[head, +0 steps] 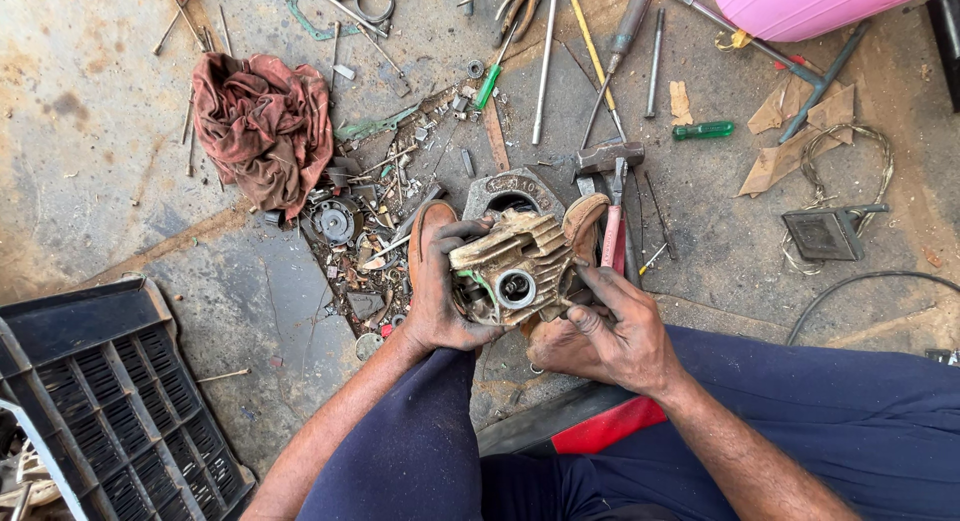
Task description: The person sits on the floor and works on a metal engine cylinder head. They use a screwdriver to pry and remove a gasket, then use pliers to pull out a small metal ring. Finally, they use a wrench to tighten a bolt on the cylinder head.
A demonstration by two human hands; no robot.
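Fingers (470, 231) of the left hand (440, 291) are clenched around the left side of a grimy finned engine cylinder head (515, 266), thumb underneath. The right hand (610, 336) grips its right and lower edge, its own fingers curled against the metal. The part sits between both hands, just above the concrete floor (90, 131) and in front of the knees in dark blue trousers (850, 401).

Much is hard to read. The far side of the part is hidden by the hands, and a grey metal casing (513, 189) behind it shows only its upper rim. The heap of small scraps (375, 241) left of the hands is too cluttered to sort (screws, washers, a round gear-like piece). A pink container (810, 3) is cut off at the top edge, and a black slatted crate (110, 401) by the lower left corner. A red panel (605, 426) peeks out under the right forearm.

No labels are legible. A crumpled red rag (262, 126) lies upper left, a hammer (608, 157) just beyond the hands, and a green-handled screwdriver (702, 131) further right.
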